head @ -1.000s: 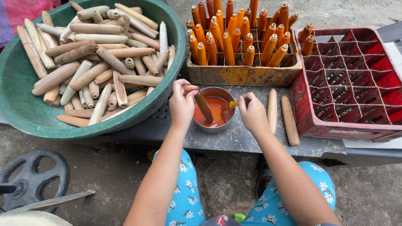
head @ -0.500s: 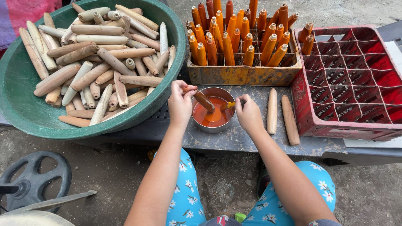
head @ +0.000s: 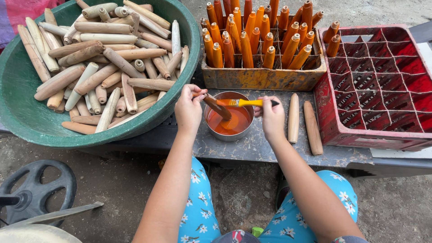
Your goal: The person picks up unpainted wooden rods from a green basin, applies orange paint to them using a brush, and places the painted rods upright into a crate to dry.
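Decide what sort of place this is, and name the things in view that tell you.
Probably a small outdoor craft workshop: a green basin of bare wooden sticks, a tin of orange stain on a low bench, and a box of stained sticks.

In our left hand (head: 188, 111) we hold a wooden stick (head: 218, 108), its lower end wet and glossy with orange stain. Under it the metal bowl (head: 215, 131) has a dull grey rim, and the liquid inside shines. Our right hand (head: 272, 118) grips a brush (head: 246, 102) with a smooth yellow handle. Just right of that hand lie two bare, matt wooden sticks (head: 302, 120) on a rough, speckled slab (head: 252, 148). Left of our left hand, a smooth green plastic basin (head: 27, 121) holds pale, raw wood pieces (head: 103, 58). Beyond both hands, stained sticks (head: 256, 36) look satiny orange; the red crate (head: 382, 81) is scuffed plastic.
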